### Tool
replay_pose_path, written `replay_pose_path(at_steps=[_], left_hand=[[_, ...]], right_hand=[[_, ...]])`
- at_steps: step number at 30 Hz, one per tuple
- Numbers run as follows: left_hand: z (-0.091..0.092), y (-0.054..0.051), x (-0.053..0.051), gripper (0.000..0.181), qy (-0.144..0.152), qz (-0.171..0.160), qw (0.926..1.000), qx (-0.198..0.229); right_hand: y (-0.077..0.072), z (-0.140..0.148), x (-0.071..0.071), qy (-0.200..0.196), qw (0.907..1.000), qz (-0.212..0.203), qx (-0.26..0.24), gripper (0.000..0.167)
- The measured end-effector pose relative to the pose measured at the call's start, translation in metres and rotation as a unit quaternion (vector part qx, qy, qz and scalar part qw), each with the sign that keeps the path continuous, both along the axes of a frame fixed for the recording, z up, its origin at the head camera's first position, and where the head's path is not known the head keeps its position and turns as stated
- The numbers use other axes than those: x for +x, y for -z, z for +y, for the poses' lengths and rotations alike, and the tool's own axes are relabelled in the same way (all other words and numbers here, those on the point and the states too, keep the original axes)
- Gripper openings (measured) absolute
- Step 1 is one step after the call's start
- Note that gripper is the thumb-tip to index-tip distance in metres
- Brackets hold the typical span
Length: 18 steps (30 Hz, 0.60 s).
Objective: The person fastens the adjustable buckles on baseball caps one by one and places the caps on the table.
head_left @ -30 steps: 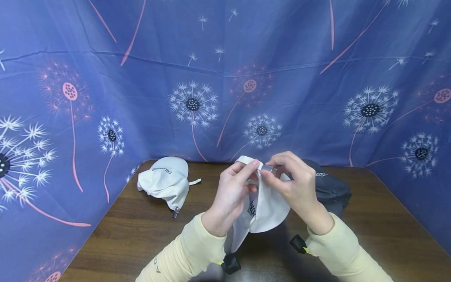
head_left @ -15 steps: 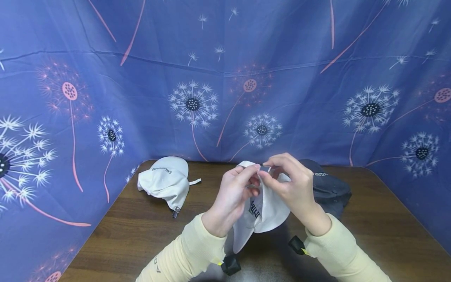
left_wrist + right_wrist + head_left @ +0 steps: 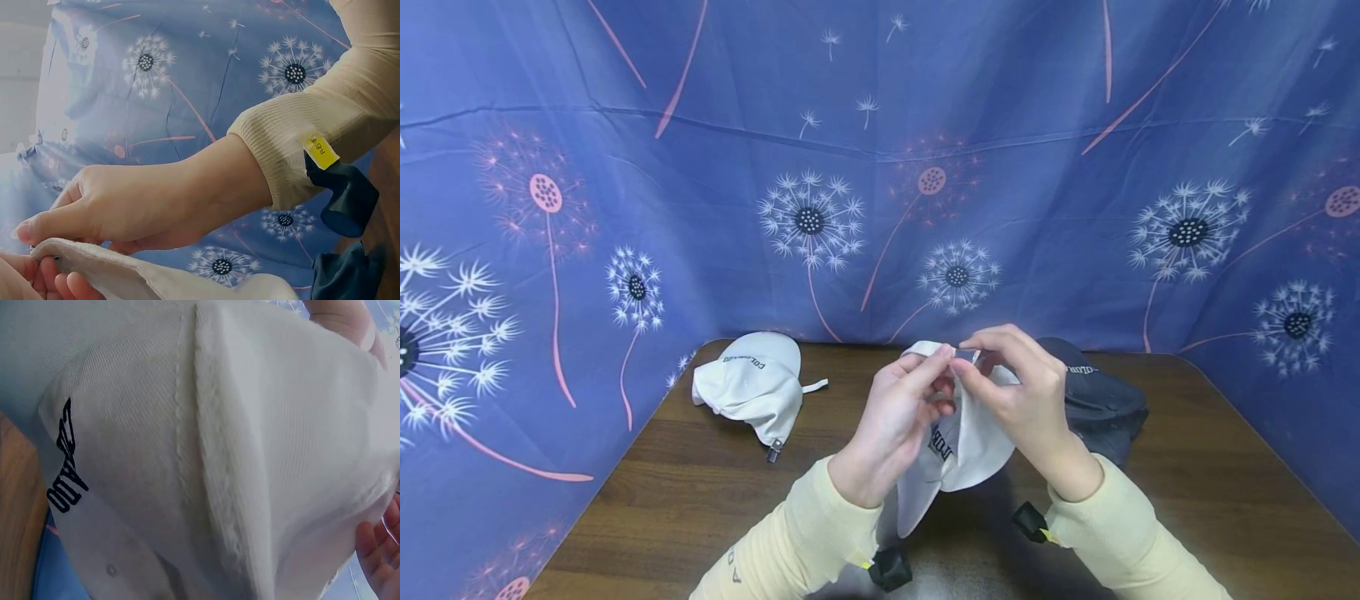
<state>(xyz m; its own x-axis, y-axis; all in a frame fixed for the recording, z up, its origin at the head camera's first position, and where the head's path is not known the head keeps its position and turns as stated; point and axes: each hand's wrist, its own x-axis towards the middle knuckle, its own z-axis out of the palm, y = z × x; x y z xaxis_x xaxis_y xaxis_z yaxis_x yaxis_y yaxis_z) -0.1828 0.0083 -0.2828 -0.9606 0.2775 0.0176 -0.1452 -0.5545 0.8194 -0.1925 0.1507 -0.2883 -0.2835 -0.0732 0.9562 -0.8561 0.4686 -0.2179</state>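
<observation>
A white baseball cap (image 3: 981,454) hangs above the table between both hands, its dark lettering partly showing inside a fold. My left hand (image 3: 891,417) pinches the cap's back strap between thumb and fingers. Right beside it, my right hand (image 3: 1026,387) pinches the metal buckle (image 3: 967,356) at the strap's end. Fingers hide most of the join, so whether the strap runs through the buckle cannot be told. In the right wrist view the cap's white cloth (image 3: 137,425) fills most of the frame.
Another white cap (image 3: 760,379) lies at the left of the brown table (image 3: 685,492), its strap loose and its buckle (image 3: 774,451) hanging off the back edge. A dark cap (image 3: 1101,396) lies behind my right hand. A blue dandelion-print cloth (image 3: 880,208) encloses the table.
The strap loop has dropped slightly and the fingertips of both hands have drawn closer at the buckle. The cap has turned a little, showing more lettering. The other caps stay put.
</observation>
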Motion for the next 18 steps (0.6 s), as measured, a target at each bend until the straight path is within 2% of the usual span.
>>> replay_pose_path(at_steps=[3,7,10,12,14,15,16,18], left_hand=[[-0.003,0.000,0.000,0.019,0.014,0.011,0.9999,-0.001],[-0.007,-0.002,-0.001,0.011,0.031,0.034,0.9989,-0.013],[-0.011,-0.004,-0.001,0.008,0.039,0.058,0.9968,-0.038],[-0.013,-0.005,-0.001,0.012,0.046,0.087,0.9929,-0.066],[-0.015,-0.006,0.000,0.016,0.053,0.132,0.9841,-0.106],[-0.017,-0.007,0.001,0.018,0.053,0.161,0.9771,-0.129],[-0.019,-0.008,0.002,0.018,0.047,0.193,0.9677,-0.155],[-0.023,-0.010,0.003,0.016,0.015,0.263,0.9430,-0.204]], right_hand=[[-0.001,0.001,0.000,-0.009,0.9996,-0.025,-0.008,0.028],[-0.004,0.004,0.000,-0.021,0.9955,-0.089,-0.022,0.013],[-0.008,0.006,-0.001,-0.023,0.9902,-0.134,-0.033,0.012],[-0.010,0.007,-0.003,-0.026,0.9866,-0.156,-0.041,0.011],[-0.011,0.009,-0.005,-0.032,0.9826,-0.176,-0.051,0.011],[-0.012,0.009,-0.006,-0.036,0.9807,-0.184,-0.055,0.011],[-0.012,0.010,-0.007,-0.041,0.9782,-0.194,-0.059,0.011],[-0.012,0.010,-0.009,-0.052,0.9736,-0.212,-0.068,0.012]])
